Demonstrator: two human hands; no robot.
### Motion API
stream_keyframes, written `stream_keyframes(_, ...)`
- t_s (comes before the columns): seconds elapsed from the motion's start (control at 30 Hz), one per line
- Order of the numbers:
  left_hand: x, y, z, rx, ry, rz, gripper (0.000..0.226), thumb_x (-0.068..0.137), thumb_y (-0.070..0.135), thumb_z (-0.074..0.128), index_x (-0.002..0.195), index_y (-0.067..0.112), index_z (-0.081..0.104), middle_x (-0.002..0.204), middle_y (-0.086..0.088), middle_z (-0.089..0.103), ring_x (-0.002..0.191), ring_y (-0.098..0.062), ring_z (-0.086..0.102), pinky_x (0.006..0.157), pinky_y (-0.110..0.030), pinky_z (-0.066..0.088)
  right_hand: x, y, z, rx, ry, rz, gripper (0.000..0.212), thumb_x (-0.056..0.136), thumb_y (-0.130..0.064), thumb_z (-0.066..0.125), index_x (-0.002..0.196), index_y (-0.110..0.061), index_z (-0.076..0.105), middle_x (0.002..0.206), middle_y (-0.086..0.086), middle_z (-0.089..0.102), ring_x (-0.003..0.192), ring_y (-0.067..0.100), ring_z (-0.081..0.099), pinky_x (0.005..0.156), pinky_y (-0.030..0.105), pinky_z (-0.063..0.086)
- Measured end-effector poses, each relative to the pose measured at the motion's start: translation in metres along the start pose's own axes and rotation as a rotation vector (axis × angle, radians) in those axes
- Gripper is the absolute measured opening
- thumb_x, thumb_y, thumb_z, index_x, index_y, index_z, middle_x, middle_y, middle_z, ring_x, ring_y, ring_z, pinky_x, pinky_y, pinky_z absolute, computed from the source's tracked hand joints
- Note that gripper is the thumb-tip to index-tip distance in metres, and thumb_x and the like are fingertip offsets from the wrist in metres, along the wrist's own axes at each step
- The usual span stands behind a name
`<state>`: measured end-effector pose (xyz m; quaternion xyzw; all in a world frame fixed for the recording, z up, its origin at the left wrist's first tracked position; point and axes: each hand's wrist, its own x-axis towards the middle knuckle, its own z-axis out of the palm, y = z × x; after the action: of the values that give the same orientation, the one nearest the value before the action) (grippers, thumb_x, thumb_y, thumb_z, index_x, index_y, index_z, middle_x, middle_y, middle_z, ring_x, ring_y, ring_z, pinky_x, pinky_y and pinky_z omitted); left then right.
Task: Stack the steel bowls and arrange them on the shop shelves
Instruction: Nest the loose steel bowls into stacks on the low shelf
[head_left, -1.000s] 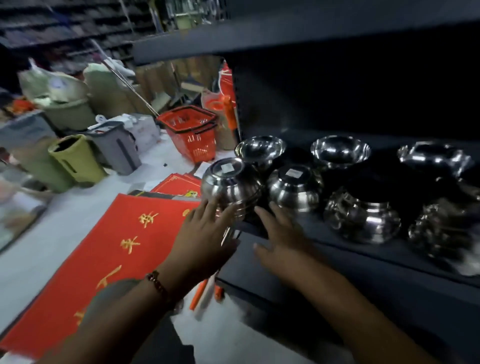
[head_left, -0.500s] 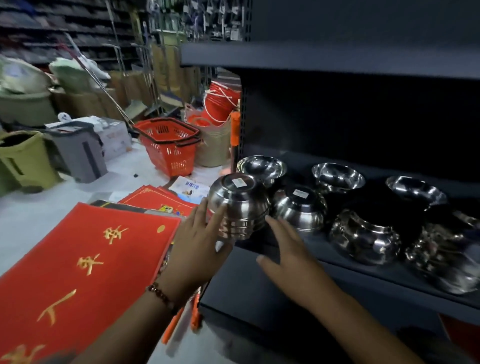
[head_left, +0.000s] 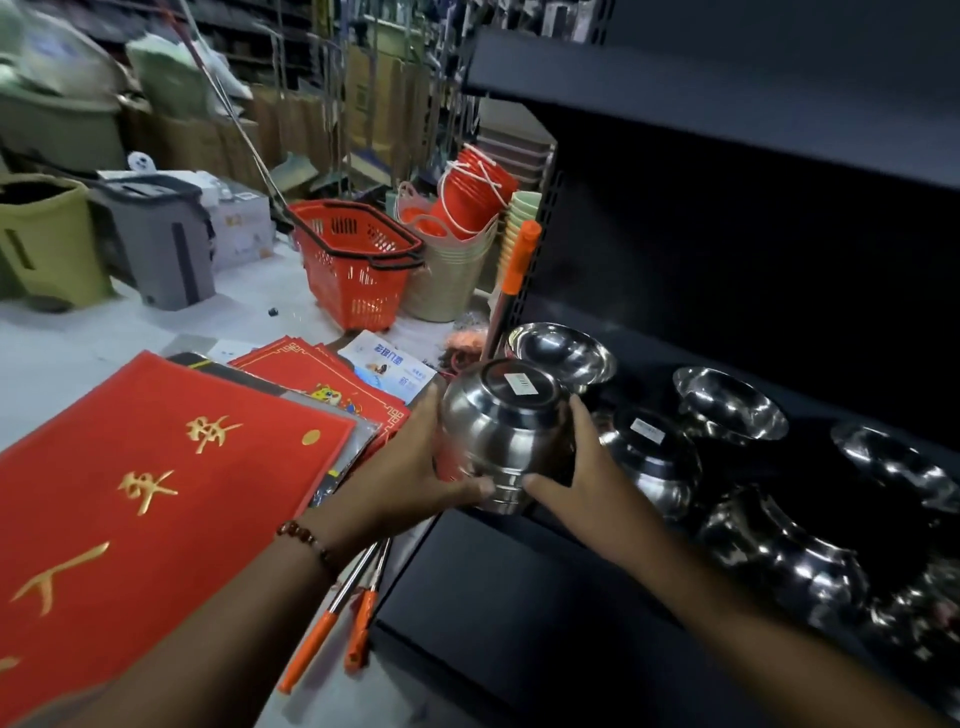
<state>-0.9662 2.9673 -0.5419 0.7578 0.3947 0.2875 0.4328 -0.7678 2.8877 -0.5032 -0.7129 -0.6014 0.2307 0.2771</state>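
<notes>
- both hands clamped on one stack of upturned steel bowls (head_left: 498, 436), base and sticker facing up, at the front left corner of the dark shelf (head_left: 519, 582).
- left hand (head_left: 415, 467) cupping the stack's left side, thumb curled under the lower rims; beaded bracelet (head_left: 306, 540) on that wrist.
- right hand (head_left: 576, 467) wrapped round the right side, thumb low on the front, fingers up the far flank.
- cannot tell whether the stack rests on the shelf or hangs just above it; lower edge blurred.
- just right of the right hand: second upturned bowl stack (head_left: 649, 457), sticker on top.
- beyond the hands: open bowl (head_left: 558, 353), mouth up; two more shiny bowls further right, blurred.
- left of the left hand: red mat with gold characters (head_left: 130, 493) on a pile of flat goods.
- below the left wrist: orange-handled metal rods (head_left: 332, 613) on the floor.
- far beyond the left hand: red shopping basket (head_left: 358, 265).
</notes>
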Motion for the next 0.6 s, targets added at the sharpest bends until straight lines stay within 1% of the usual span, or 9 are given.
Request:
stream_keyframes(0.07, 0.01, -0.001, 0.001, -0.027, -0.015, 0.01, 0.108, 0.064, 0.045, 0.089, 0.146, 0.049, 0.019, 0.139, 0.025, 0.049, 0.127, 0.003, 0.049, 0.11, -0.034, 0.043, 0.004, 0.002, -0.002, 0.006, 0.001, -0.009, 0.106, 0.081, -0.033, 0.075, 0.155, -0.034, -0.001, 0.159, -0.011, 0.028, 0.143, 0.009, 0.03, 0.109, 0.026, 0.028)
stream_keyframes(0.1, 0.013, -0.001, 0.002, -0.032, -0.013, 0.024, 0.113, 0.061, 0.046, 0.09, 0.149, 0.044, 0.02, 0.14, 0.023, 0.051, 0.129, 0.001, 0.049, 0.11, -0.037, 0.044, 0.005, 0.004, -0.001, 0.008, 0.015, -0.015, 0.11, 0.078, -0.035, 0.076, 0.155, -0.036, -0.002, 0.159, -0.012, 0.028, 0.144, 0.008, 0.029, 0.112, 0.03, 0.03)
stream_keyframes(0.17, 0.015, 0.0, 0.005, -0.034, 0.01, 0.051, 0.11, 0.06, 0.043, 0.091, 0.147, 0.048, 0.024, 0.136, 0.024, 0.054, 0.126, 0.001, 0.052, 0.107, -0.038, 0.046, 0.004, 0.011, 0.005, 0.0, 0.053, -0.022, 0.116, 0.072, -0.04, 0.08, 0.154, -0.04, -0.003, 0.16, -0.014, 0.026, 0.145, 0.008, 0.028, 0.115, 0.036, 0.031)
stream_keyframes(0.27, 0.012, 0.003, 0.009, -0.031, 0.057, 0.098, 0.107, 0.064, 0.042, 0.092, 0.146, 0.051, 0.025, 0.135, 0.025, 0.056, 0.123, 0.001, 0.055, 0.103, -0.037, 0.049, 0.003, 0.014, 0.008, -0.054, 0.097, -0.071, 0.119, 0.072, -0.039, 0.081, 0.154, -0.041, -0.005, 0.161, -0.013, 0.021, 0.146, 0.01, 0.026, 0.115, 0.035, 0.032)
stream_keyframes(0.37, 0.01, 0.003, 0.01, -0.072, 0.106, 0.105, 0.102, 0.067, 0.04, 0.091, 0.144, 0.057, 0.026, 0.131, 0.033, 0.056, 0.121, 0.006, 0.055, 0.104, -0.031, 0.048, 0.007, 0.016, 0.003, -0.118, 0.137, -0.14, 0.115, 0.075, -0.035, 0.08, 0.152, -0.044, -0.005, 0.162, -0.01, 0.018, 0.147, 0.012, 0.025, 0.115, 0.039, 0.033)
stream_keyframes(0.43, 0.005, 0.008, 0.01, -0.043, 0.172, 0.129, 0.101, 0.067, 0.04, 0.09, 0.133, 0.074, 0.021, 0.124, 0.048, 0.05, 0.117, 0.019, 0.05, 0.099, -0.014, 0.044, 0.009, 0.017, 0.002, -0.119, 0.161, -0.184, 0.114, 0.076, -0.035, 0.079, 0.151, -0.048, -0.006, 0.163, -0.013, 0.015, 0.147, 0.01, 0.023, 0.115, 0.042, 0.033)
stream_keyframes(0.5, -0.001, 0.017, 0.012, 0.022, 0.242, 0.19, 0.1, 0.066, 0.047, 0.086, 0.121, 0.085, 0.012, 0.118, 0.063, 0.036, 0.113, 0.035, 0.035, 0.089, 0.003, 0.034, 0.009, 0.015, 0.001, -0.079, 0.198, -0.219, 0.109, 0.079, -0.036, 0.077, 0.149, -0.051, -0.004, 0.162, -0.017, 0.016, 0.147, 0.006, 0.022, 0.115, 0.043, 0.034)
stream_keyframes(0.57, -0.004, 0.024, 0.012, 0.069, 0.296, 0.23, 0.1, 0.062, 0.055, 0.082, 0.124, 0.082, 0.007, 0.119, 0.066, 0.027, 0.114, 0.039, 0.026, 0.087, 0.009, 0.027, 0.008, 0.013, -0.004, -0.033, 0.242, -0.246, 0.1, 0.083, -0.037, 0.073, 0.149, -0.054, 0.0, 0.159, -0.021, 0.02, 0.145, 0.002, 0.023, 0.115, 0.042, 0.035)
stream_keyframes(0.6, -0.004, 0.025, 0.013, 0.063, 0.316, 0.252, 0.102, 0.062, 0.056, 0.081, 0.13, 0.078, 0.008, 0.124, 0.063, 0.028, 0.117, 0.038, 0.026, 0.087, 0.009, 0.026, 0.008, 0.013, -0.007, -0.015, 0.266, -0.258, 0.096, 0.084, -0.038, 0.072, 0.149, -0.054, 0.002, 0.158, -0.024, 0.022, 0.144, 0.0, 0.026, 0.114, 0.04, 0.036)
